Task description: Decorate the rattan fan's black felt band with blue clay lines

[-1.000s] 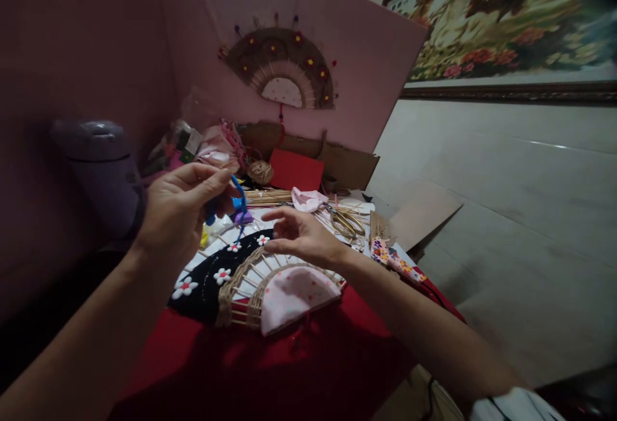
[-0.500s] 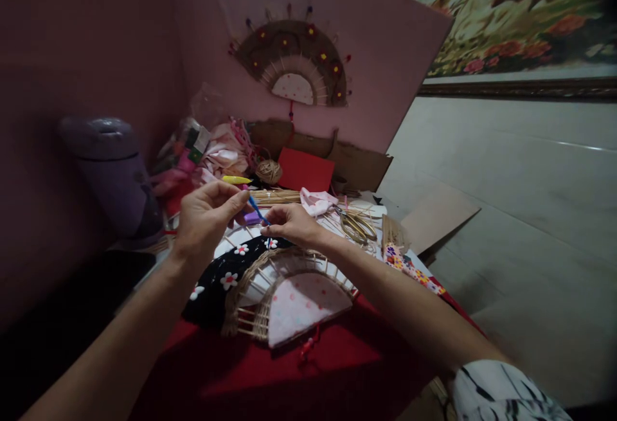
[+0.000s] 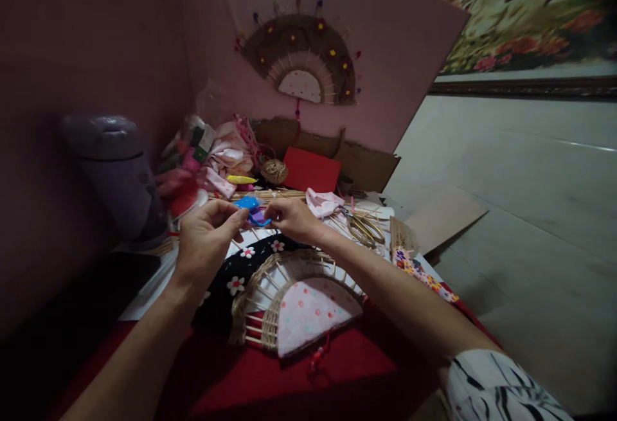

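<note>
A thin blue strand (image 3: 260,222) stretches between my two hands above the fan, sagging in a curve; it looks like soft clay. My left hand (image 3: 207,231) pinches its left end between thumb and fingers. At the other end, my right hand (image 3: 295,220) grips it with the fingertips. Below them, a handmade fan (image 3: 318,312) lies tilted, with a dotted pale half-round base, woven twine and thin sticks. Its black outer band (image 3: 219,292) carries white flowers with red centres (image 3: 236,285). A blue packet (image 3: 247,202) shows just behind the strand.
Brass-coloured scissors (image 3: 364,228) lie right of my hands among thin sticks. Behind are a twine ball (image 3: 274,171), a red card (image 3: 312,169) and heaped cloth (image 3: 229,148). A purple flask (image 3: 116,180) stands left. Another fan (image 3: 301,42) hangs on a pink board.
The blue strand was pulled straight and slanting; now it sags lower between my hands. The blue packet behind has come into sight. The whole view has shifted slightly.
</note>
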